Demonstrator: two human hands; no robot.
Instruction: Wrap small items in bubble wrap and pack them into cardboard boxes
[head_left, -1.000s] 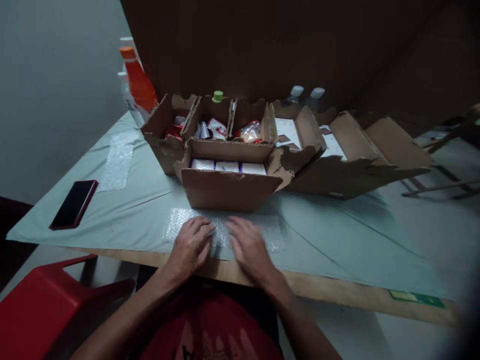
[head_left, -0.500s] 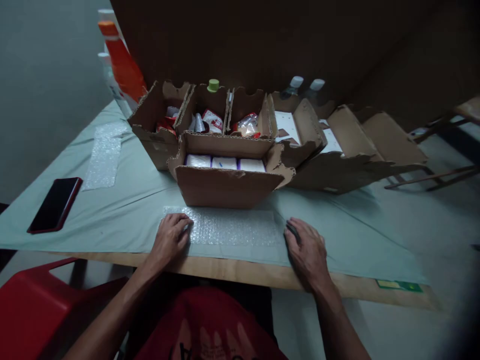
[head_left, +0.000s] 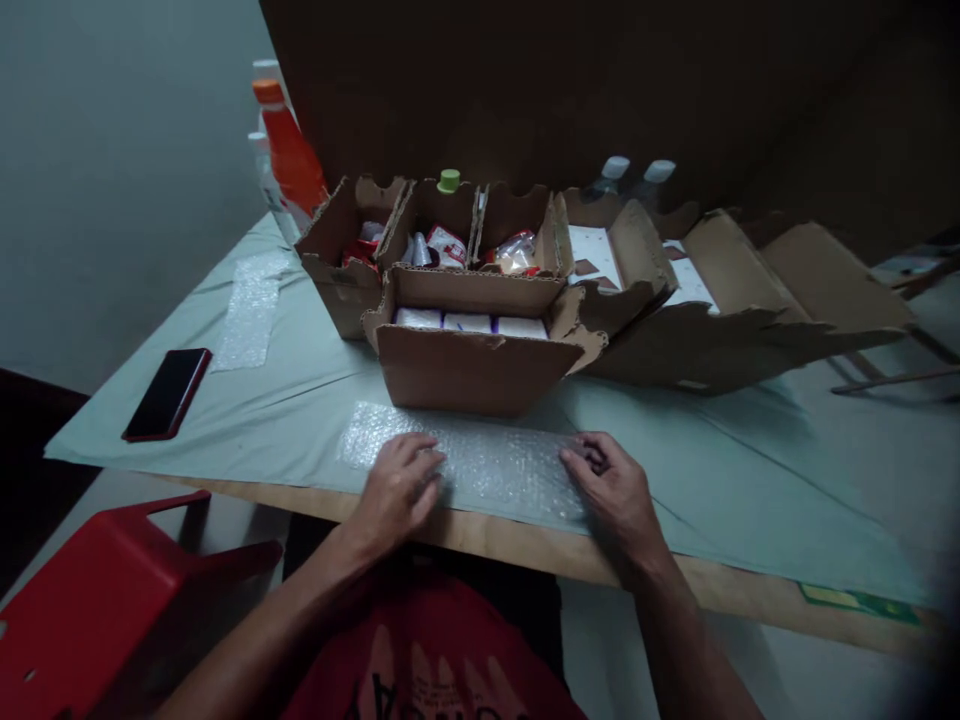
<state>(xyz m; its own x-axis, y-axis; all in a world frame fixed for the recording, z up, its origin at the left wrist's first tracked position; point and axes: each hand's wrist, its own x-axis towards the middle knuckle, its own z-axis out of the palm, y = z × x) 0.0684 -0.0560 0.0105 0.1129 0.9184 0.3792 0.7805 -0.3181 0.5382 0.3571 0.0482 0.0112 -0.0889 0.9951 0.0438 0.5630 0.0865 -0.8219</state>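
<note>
While the bubble wrap sheet [head_left: 480,462] lies flat along the table edge, just before the cardboard box [head_left: 472,368], its long axis runs left to right; my left hand [head_left: 397,492] rests open on it, my right hand [head_left: 611,492] fingers its right end.

A makeshift packing station; cloth-covered table [head_left: 300,410], open cardboard boxes [head_left: 465,370] of goods, bubble wrap [head_left: 487,465].

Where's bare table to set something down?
Free: cloth right of the right hand, and between the phone and the bubble wrap. Crowded: behind the wrap, where boxes stand side by side.
</note>
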